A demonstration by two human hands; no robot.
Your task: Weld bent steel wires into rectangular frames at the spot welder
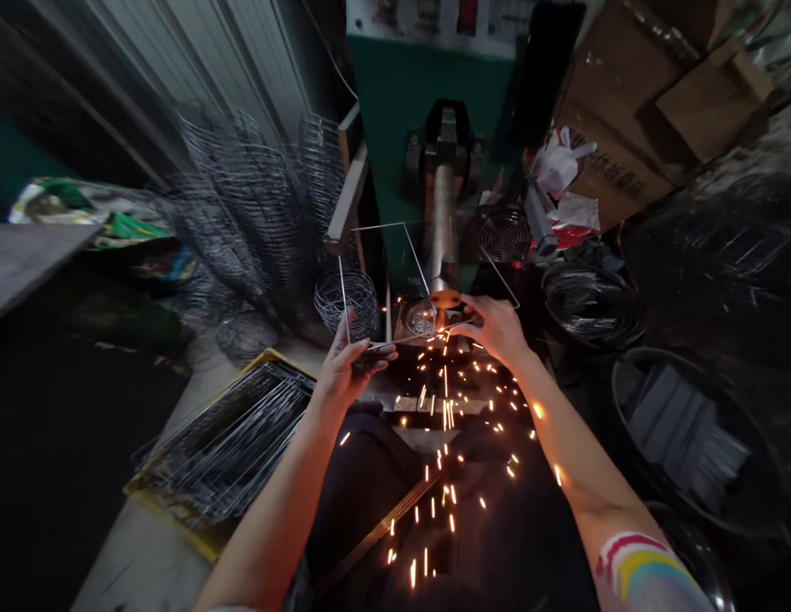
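Between my two hands is a thin bent metal wire frame [343,289], its arms rising at the left, middle and right. My left hand [352,361] is closed on its left part, thumb up along the wire. My right hand [495,330] pinches the wire just right of the welding machine's electrode [445,285]. Bright orange sparks [446,408] spray from the contact point under the electrode and fall toward my lap. A small round dish [420,318] sits just left of the electrode tip.
A yellow crate [204,544] of bent wires stands at the lower left. Wire-ring stacks [242,195] rise behind it. At the right are coiled wire rings [592,306] and a black tub [624,399] of grey strips. The green machine body [395,110] stands ahead, cardboard boxes [624,93] beside it.
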